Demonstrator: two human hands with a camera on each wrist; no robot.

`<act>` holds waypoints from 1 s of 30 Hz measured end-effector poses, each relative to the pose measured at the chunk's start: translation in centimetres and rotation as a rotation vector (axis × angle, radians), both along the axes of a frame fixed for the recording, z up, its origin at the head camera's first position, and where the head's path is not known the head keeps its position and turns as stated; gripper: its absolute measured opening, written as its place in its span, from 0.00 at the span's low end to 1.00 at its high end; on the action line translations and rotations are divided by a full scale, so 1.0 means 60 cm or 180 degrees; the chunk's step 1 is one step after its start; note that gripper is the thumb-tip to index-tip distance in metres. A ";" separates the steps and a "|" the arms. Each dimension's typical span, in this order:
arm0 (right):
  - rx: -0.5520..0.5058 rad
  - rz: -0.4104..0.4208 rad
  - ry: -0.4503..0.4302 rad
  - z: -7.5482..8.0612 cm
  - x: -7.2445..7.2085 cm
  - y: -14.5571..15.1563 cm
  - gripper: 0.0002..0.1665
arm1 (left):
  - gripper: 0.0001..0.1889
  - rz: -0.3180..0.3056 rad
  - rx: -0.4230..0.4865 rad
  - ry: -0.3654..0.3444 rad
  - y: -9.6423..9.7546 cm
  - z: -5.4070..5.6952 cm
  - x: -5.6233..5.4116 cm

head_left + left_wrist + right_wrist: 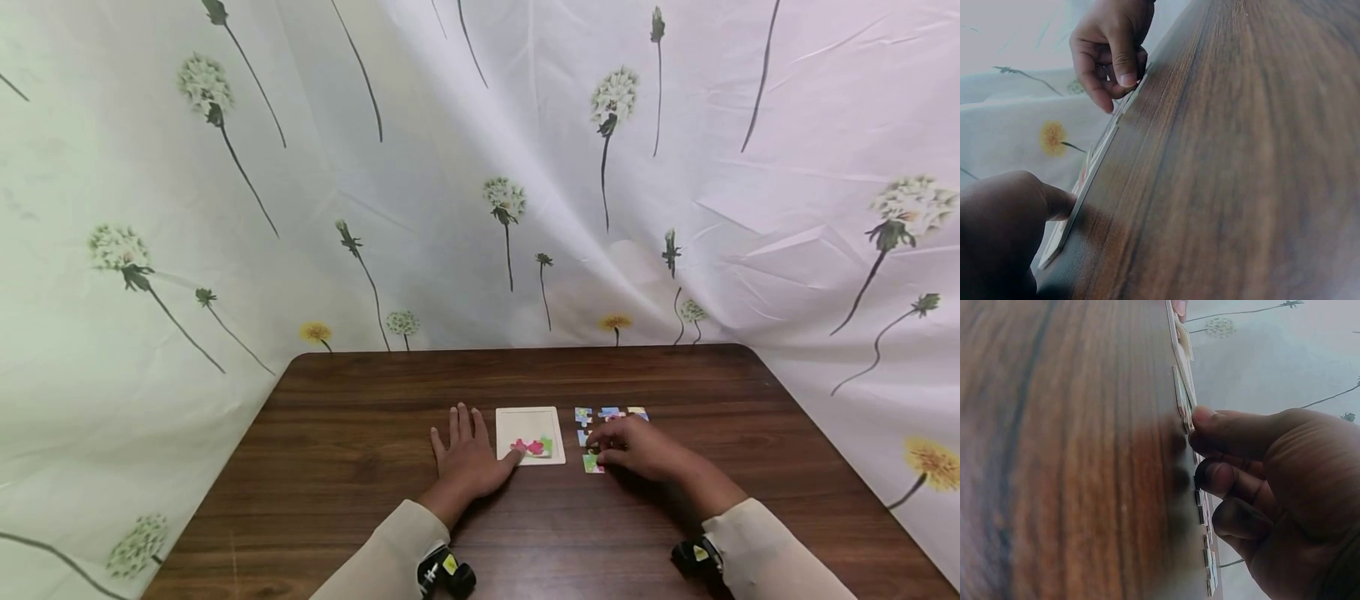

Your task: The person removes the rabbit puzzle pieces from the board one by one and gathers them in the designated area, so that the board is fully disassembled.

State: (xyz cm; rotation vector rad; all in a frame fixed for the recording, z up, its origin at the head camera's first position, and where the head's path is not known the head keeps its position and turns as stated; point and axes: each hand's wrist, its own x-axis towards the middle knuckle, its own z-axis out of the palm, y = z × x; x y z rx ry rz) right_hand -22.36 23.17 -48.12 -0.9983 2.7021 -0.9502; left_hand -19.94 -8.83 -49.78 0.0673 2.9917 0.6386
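My left hand lies on the table with its fingers spread. Its thumb rests on the lower left corner of a square, pale puzzle tray; in the left wrist view the thumb reaches over the tray's edge. Along the tray's lower side sit joined pink and green jigsaw pieces. My right hand bends its fingers down over loose jigsaw pieces right of the tray. Thumb and fingertips touch or hover near a green piece; whether they pinch one is hidden. The right wrist view shows curled fingers beside the pieces.
More loose pieces lie beyond the right hand. The brown wooden table runs back to a white curtain printed with dandelions. Both wrists wear small black cameras.
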 end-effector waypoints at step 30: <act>-0.0378 -0.0132 -0.0244 0.024 -0.021 -0.034 0.13 | 0.60 -0.0007 0.0018 0.0026 -0.001 0.000 0.000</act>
